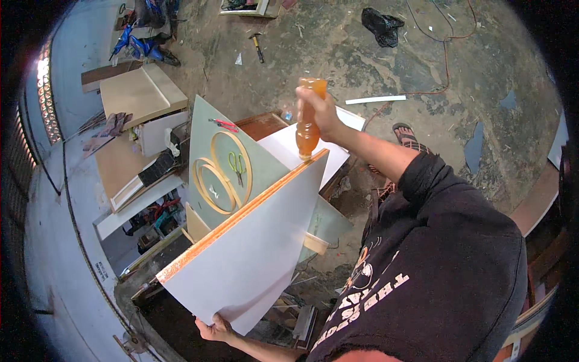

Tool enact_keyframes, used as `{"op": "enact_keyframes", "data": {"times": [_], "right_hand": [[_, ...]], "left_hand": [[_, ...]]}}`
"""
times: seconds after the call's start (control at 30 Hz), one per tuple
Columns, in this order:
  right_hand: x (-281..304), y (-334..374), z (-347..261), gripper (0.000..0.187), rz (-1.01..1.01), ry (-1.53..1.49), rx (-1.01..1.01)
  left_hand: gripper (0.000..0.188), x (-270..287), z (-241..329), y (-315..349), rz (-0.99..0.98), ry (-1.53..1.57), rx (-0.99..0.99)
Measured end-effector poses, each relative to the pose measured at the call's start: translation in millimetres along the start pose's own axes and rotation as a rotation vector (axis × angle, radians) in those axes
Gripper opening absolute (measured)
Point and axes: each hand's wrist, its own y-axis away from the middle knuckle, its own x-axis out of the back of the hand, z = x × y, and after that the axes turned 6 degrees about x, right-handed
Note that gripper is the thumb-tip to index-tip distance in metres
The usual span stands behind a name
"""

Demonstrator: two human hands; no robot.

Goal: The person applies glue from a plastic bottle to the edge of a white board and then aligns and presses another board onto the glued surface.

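The right hand is wrapped around an upended bottle of amber liquid, thumb showing, most of the other fingers hidden from view; the bottle is slightly blurred, and its mouth meets the top edge of a white panel, so whether anything is flowing cannot be told. The left hand pinches the panel's lower border near its left corner, thumb against the white face, the remaining fingers partly out of sight. The panel stands tilted between the two hands, its upper edge orange, though how much of that is a coating is unclear. Behind it, a grey-green board is partly covered; on it lie two yellowish coiled strips, green-handled scissors and a red-handled tool whose kind is hard to make out. Under the board, tools in a shadowed opening blur together. A sandalled foot shows past the dark shirt. Farther off, a hammer and a crumpled black bag lie on the floor; a framed object is cut off by the upper rim.
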Motion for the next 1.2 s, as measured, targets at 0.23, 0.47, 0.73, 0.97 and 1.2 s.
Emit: {"op": "enact_keyframes", "data": {"times": [0.23, 0.47, 0.73, 0.97, 1.2], "right_hand": [[50, -3, 29, 0.022, 0.092, 0.176, 0.084], [107, -24, 51, 0.035, 0.141, 0.489, 0.146], [-46, 7, -32, 0.032, -0.199, -0.286, -0.050], [-204, 53, -139, 0.052, -0.909, -0.530, 0.086], [-219, 62, -193, 0.060, -0.696, -0.201, 0.315]], "left_hand": [[0.054, 2, 12, 8, -0.013, 0.024, 0.016], [0.058, -4, 18, -19, 0.004, -0.081, 0.017], [0.057, -4, 23, -15, 0.028, -0.086, -0.003], [0.053, -5, 26, -13, 0.115, -0.261, 0.061], [0.054, 10, -37, 49, 0.247, -0.322, 0.282]]}}
